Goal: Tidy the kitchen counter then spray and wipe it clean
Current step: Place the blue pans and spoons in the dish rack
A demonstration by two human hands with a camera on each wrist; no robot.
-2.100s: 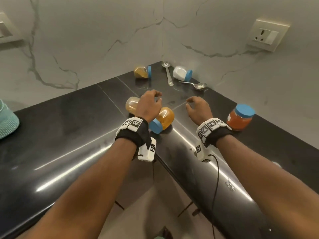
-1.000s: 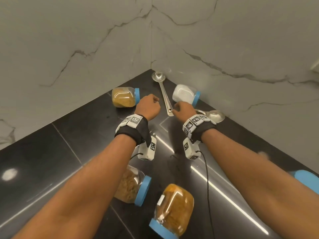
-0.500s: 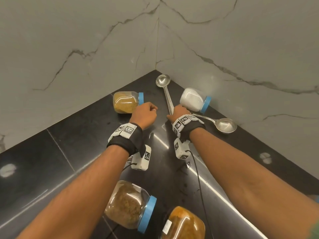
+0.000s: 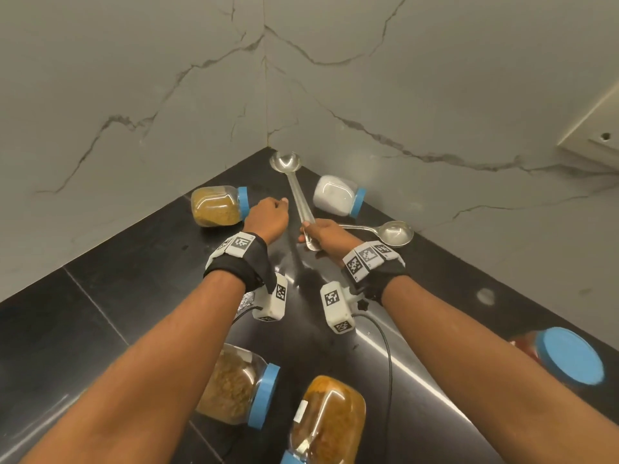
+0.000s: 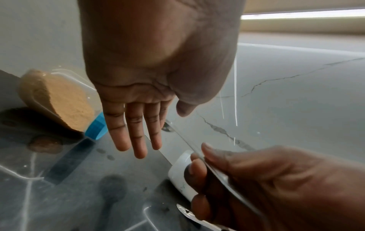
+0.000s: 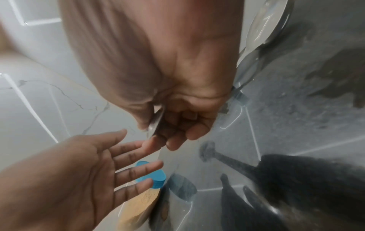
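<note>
A long steel ladle lies pointing into the corner of the black counter. My right hand grips its handle end; in the right wrist view the fingers curl round the handle. My left hand hovers just left of the ladle, next to the lid of a tipped jar of brown spice. Seen from the left wrist, the left hand has straight fingers and holds nothing. A second spoon lies behind my right hand, beside a tipped white jar.
Two more tipped jars with blue lids, one brown and one orange, lie near the counter's front. A red jar with a blue lid stands at the right. Marble walls close the corner on both sides.
Both hands have reached from the front jars toward the corner. My right hand has closed on the ladle's handle end. My left hand stays beside the brown spice jar.
</note>
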